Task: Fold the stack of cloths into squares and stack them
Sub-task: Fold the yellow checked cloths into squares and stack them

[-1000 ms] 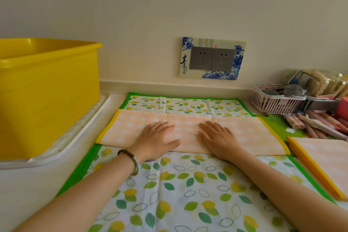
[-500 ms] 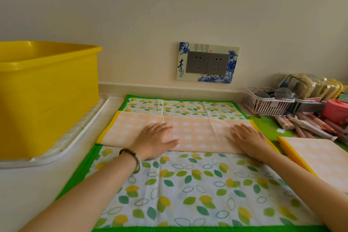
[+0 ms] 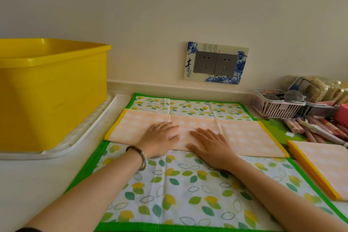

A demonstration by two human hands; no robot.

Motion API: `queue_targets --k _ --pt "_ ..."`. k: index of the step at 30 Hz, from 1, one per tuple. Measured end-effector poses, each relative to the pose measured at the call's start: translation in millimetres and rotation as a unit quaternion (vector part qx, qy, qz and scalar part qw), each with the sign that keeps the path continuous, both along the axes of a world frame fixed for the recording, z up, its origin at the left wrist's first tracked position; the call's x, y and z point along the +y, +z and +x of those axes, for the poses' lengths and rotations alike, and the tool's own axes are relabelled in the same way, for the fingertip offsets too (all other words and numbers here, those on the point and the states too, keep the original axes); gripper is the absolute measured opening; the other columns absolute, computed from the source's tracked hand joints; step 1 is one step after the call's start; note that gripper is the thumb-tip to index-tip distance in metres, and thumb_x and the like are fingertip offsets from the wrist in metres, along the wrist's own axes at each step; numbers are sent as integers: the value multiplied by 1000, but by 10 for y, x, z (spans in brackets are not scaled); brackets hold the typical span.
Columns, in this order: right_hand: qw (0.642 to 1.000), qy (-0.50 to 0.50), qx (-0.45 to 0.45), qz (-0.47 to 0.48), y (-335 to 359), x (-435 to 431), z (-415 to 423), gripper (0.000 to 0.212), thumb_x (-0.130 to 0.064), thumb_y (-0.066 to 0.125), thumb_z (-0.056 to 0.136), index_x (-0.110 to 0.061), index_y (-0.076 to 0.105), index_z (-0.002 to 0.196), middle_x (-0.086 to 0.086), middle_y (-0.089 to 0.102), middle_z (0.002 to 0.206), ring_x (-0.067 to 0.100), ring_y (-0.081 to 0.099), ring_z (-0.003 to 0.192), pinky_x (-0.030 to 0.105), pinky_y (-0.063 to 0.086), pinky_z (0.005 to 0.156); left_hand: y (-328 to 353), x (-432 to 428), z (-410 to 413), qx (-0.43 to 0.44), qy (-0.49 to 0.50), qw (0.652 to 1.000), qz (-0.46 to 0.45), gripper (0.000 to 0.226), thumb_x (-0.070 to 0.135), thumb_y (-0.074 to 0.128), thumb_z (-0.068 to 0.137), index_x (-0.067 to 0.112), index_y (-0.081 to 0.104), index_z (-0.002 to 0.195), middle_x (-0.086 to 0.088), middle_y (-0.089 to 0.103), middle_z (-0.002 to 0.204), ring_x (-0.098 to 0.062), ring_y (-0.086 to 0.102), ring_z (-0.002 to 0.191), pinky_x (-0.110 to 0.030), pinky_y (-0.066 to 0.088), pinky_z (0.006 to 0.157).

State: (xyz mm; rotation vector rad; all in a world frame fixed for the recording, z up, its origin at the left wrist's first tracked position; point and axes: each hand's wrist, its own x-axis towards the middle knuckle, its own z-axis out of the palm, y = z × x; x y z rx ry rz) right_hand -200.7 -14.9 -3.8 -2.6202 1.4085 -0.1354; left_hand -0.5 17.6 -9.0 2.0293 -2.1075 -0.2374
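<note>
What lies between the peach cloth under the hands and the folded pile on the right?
Nothing visible. The peach cloth ends right beside the folded pile; the pens lie farther back, off that path.

**A:** Two arms were in shot there, and both forearms were bare from the wrist up!

**B:** The left hand [image 3: 160,138] had some decoration beside it, a bracelet [image 3: 140,157] on that wrist, one strand of small round beads.

**A:** Brown beads ran along most of it, then a few pale blue-green ones on the side nearer the camera.

**B:** The right hand [image 3: 211,144] was plain and bare, like its forearm.

**A:** And down in the lower left corner, a sliver of dark sleeve [image 3: 28,229] showed high on the left arm. Too little showed to tell the garment.
</note>
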Motion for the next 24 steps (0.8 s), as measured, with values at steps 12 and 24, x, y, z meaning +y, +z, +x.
queue_targets --k 12,24 --pt "1000 14 4 12 20 -7 -12 69 -72 16 84 -44 8 147 -14 5 158 12 1 146 40 1 119 33 292 731 -40 79 995 36 52 50 14 98 39 7 148 14 -3 158 -13 -4 145 -38 0 118" --pt "987 -24 -151 49 113 1 -57 67 -60 48 86 -33 27 144 -9 30 151 13 28 138 35 19 117 387 -581 81 4 -21 1000 -2 66 57 39 92 21 26 146 -1 29 151 -20 23 138 -36 23 112"
